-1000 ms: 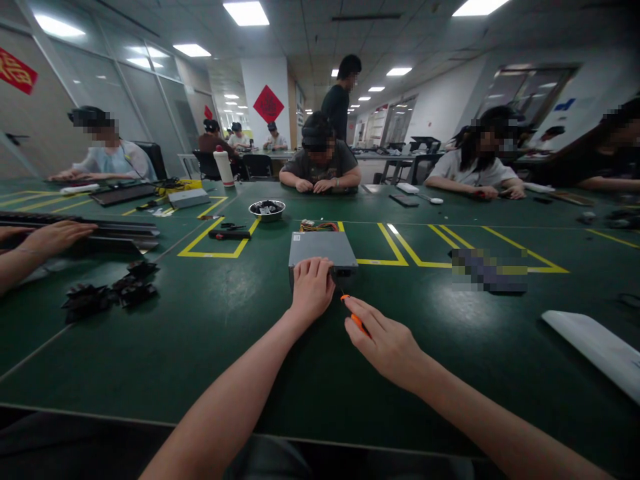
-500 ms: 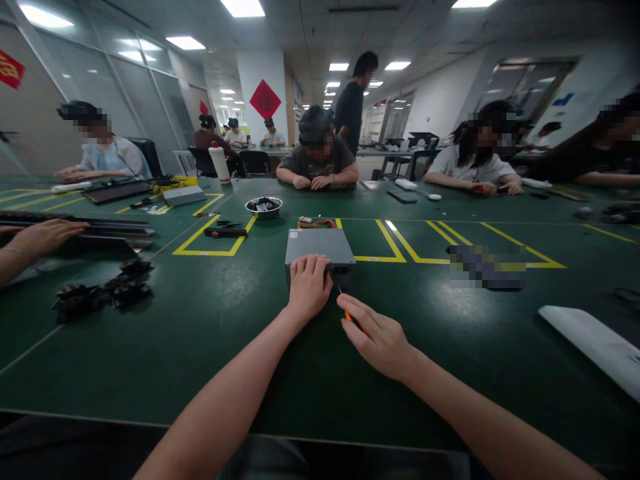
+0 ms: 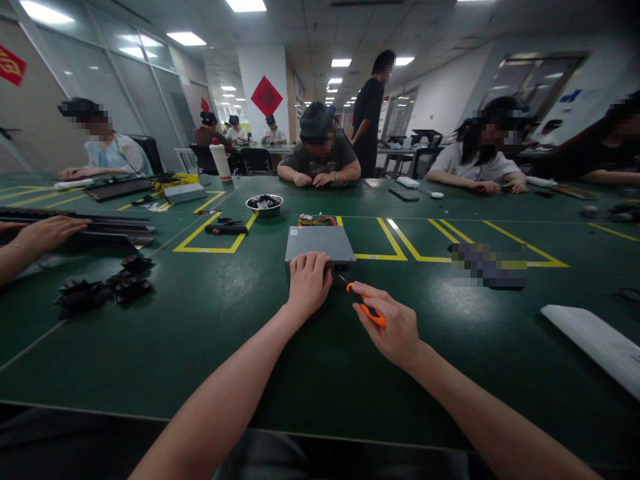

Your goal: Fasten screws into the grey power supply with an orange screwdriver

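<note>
— The grey metal box point(image 3: 319, 244) is laid flat on the green table point(image 3: 200, 333); how is it held?

— It is pressed at its near edge by the left hand point(image 3: 309, 284), fingers curled. One orange screwdriver point(image 3: 367, 309) is gripped in the right hand point(image 3: 393, 328), tip aimed at the box's near face.

— Nearby?

— One metal bowl point(image 3: 265, 205) is seen behind, and several black parts point(image 3: 100, 290) lie left.

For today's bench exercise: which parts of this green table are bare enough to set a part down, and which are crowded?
Bare: the table between the black parts and the left hand, and the stretch between the right hand and the white panel. Crowded: around the grey metal box, with both hands, the orange screwdriver, the wires and the metal bowl.
</note>
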Motion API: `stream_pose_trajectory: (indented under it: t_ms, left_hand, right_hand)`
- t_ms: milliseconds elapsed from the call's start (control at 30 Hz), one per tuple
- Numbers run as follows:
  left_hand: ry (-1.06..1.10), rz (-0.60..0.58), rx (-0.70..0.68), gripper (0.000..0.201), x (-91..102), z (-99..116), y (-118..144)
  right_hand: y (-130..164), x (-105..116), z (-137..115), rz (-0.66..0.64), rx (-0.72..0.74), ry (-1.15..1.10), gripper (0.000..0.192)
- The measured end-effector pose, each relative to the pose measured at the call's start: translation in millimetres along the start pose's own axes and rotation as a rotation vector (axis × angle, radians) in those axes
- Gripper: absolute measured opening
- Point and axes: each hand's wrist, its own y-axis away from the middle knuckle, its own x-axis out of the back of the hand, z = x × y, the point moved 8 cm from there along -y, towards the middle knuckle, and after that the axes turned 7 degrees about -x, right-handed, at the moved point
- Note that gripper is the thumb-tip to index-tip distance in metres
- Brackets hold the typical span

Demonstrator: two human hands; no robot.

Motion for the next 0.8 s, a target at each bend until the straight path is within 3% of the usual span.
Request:
stream_pose_trajectory:
  t_ms: [133,400,800]
  left_hand:
    - [0.001,0.000,-0.006,0.023,0.3,0.6,-0.1]
    - [-0.008,-0.007,-0.002,0.025,-1.4,-0.5,0.3]
    - [-0.007,0.012,0.003,0.021,-0.7,-1.1,0.0]
  right_hand:
    - [0.1,4.5,0.9,0.032,0.033,-0.053,0.017]
    - [0.2,2.8,6.6,-0.013,-0.015,-0.044,0.012]
    - [-0.3,0.6,-0.7,0.000,0.064,-0.007,0.015]
